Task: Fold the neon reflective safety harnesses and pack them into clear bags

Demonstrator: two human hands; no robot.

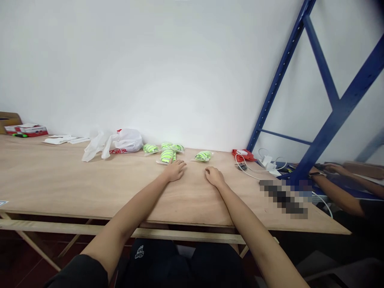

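My left hand (175,171) rests on the wooden table (90,188), its fingers stretched out and its thumb apart. Just beyond it lies the nearest of several clear bags (167,155) with bright green and white striped, cloth-like contents. Others, such as a striped packet (150,149), sit behind and to the left by the wall. My right hand (215,176) lies on the tabletop with its fingers curled in, and I see nothing in them. A separate striped packet (203,156) is beyond it, slightly left, apart from both hands.
Left stand a white plastic bag (129,140), white sheets (64,139) and a red-and-white box (28,130). Right are a red cloth-like item (246,155), white cables (253,176), a blurred-out dark object (283,196) and a blue metal frame (324,136). Another person's arm (336,194) is beyond.
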